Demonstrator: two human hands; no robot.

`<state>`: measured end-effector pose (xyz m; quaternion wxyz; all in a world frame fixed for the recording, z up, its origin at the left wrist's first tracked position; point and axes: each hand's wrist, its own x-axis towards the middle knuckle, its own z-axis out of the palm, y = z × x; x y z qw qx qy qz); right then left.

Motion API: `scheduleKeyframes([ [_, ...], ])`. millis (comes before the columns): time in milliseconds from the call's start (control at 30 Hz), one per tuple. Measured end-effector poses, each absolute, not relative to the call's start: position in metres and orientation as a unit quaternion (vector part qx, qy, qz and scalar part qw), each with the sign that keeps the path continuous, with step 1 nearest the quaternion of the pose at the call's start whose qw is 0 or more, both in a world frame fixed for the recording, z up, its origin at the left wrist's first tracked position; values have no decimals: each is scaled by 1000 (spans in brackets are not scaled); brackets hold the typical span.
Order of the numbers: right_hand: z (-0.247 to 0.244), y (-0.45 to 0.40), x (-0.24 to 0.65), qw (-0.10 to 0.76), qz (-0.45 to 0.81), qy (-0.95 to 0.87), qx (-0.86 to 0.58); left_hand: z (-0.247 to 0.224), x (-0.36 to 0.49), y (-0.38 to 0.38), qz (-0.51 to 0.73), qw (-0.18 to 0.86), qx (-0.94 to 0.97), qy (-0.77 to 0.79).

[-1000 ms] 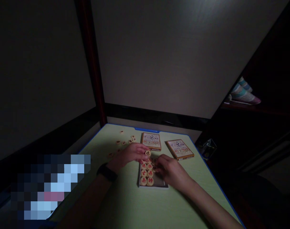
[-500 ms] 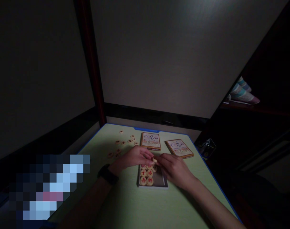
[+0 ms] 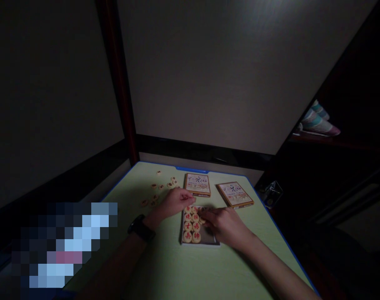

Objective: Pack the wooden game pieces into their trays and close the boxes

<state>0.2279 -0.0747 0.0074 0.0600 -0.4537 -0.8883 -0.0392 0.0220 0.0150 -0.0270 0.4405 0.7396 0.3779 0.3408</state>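
Note:
An open shallow box (image 3: 210,238) on the table holds round Chinese chess pieces; those with red characters (image 3: 187,226) lie in two columns on its left side. Over the box's right part, my right hand (image 3: 230,227) has its fingertips closed on a piece (image 3: 202,221), which they partly cover. My left hand (image 3: 175,203), with a dark watch on its wrist, hovers just beyond the box's far edge. Its fingers are pinched together, and whatever they may hold is too small to make out. Loose chess pieces (image 3: 154,186) are scattered to the left of that hand.
A flat printed box (image 3: 197,184) lies behind my hands, and a similar one (image 3: 235,194) lies at an angle to its right. The pale green table (image 3: 165,266) has a blue edge. Wall panels stand behind it. Striped fabric (image 3: 318,120) rests on a shelf at right.
My hands have moved apart. The right has lowered a piece into the box, while the left has drawn back slightly up and left, uncovering the far red pieces.

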Motion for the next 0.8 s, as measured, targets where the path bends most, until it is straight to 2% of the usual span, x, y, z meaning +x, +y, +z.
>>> scheduleKeyframes([
  [600,10,-74,231,134,-56,-877,-458,-22,11,29,408,350,694,478],
  [700,10,-73,234,187,-43,-864,-466,-22,7,33,415,328,689,496],
  [800,5,-70,238,287,-57,-833,-469,-19,4,33,401,299,696,515],
])
